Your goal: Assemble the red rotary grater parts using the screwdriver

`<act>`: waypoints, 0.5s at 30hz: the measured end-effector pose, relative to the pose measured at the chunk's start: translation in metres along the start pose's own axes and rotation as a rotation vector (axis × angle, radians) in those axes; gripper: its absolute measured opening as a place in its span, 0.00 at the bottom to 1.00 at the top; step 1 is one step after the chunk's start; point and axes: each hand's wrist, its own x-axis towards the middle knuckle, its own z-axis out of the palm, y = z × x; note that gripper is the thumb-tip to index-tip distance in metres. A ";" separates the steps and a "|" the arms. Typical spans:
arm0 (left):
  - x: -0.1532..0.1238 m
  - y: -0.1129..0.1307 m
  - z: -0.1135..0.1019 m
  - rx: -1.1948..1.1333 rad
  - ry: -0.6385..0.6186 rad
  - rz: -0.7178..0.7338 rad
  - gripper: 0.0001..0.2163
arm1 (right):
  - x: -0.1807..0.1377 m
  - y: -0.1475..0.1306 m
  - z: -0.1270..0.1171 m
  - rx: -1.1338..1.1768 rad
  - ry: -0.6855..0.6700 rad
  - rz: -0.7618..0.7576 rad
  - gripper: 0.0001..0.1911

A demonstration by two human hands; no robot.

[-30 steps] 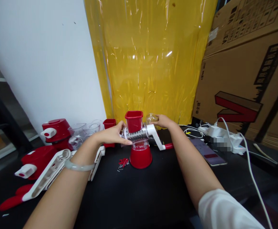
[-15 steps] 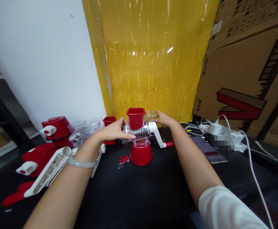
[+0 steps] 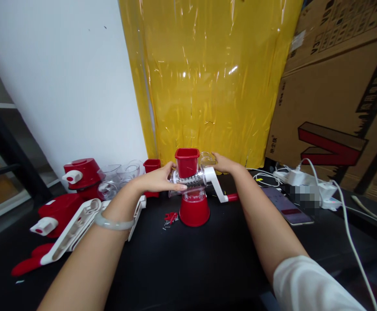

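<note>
A rotary drum grater [image 3: 194, 209] stands upright on the black table, with a red base, a red square-topped piece [image 3: 187, 162] in its top and a metal drum [image 3: 193, 180] inside a clear body. My left hand [image 3: 162, 178] grips the left side of the body, thumb across its front by the drum. A white crank [image 3: 216, 185] with a red knob hangs down on the right. Behind the crank, the fingers of my right hand [image 3: 222, 162] are bent against a clear plastic part [image 3: 207, 159]; the grater partly hides it.
Red grater bases [image 3: 83, 172], clear plastic parts [image 3: 120, 172] and white parts with red ends [image 3: 71, 229] crowd the left. Small red pieces [image 3: 171, 217] lie before the grater. A phone [image 3: 285, 205], chargers [image 3: 296, 177] and a white cable are right, by a large cardboard box [image 3: 331, 95].
The whole view has shifted slightly, so everything sits a little further right and mostly lower. Both hands keep nearly the same places on the grater and the clear part.
</note>
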 end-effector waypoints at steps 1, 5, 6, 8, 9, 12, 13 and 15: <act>-0.001 0.004 -0.001 0.001 -0.040 -0.031 0.38 | 0.000 -0.003 -0.003 -0.025 0.006 -0.016 0.41; 0.000 0.016 0.000 -0.078 0.028 -0.039 0.36 | -0.006 -0.027 -0.021 -0.072 0.176 -0.140 0.36; 0.001 0.017 0.001 -0.109 0.095 -0.010 0.36 | -0.009 -0.036 -0.026 -0.038 0.219 -0.192 0.34; 0.003 0.020 0.003 -0.144 0.239 0.069 0.35 | -0.017 -0.053 -0.034 0.095 0.238 -0.305 0.30; 0.004 0.022 0.003 -0.144 0.304 0.113 0.33 | -0.022 -0.061 -0.037 0.179 0.220 -0.354 0.29; 0.005 0.028 0.003 -0.086 0.454 0.221 0.20 | -0.036 -0.081 -0.043 0.381 0.106 -0.474 0.25; 0.005 0.030 0.002 -0.052 0.483 0.245 0.15 | -0.040 -0.086 -0.044 0.423 0.068 -0.495 0.25; 0.004 0.035 0.001 0.013 0.509 0.282 0.08 | -0.046 -0.092 -0.044 0.457 -0.019 -0.518 0.27</act>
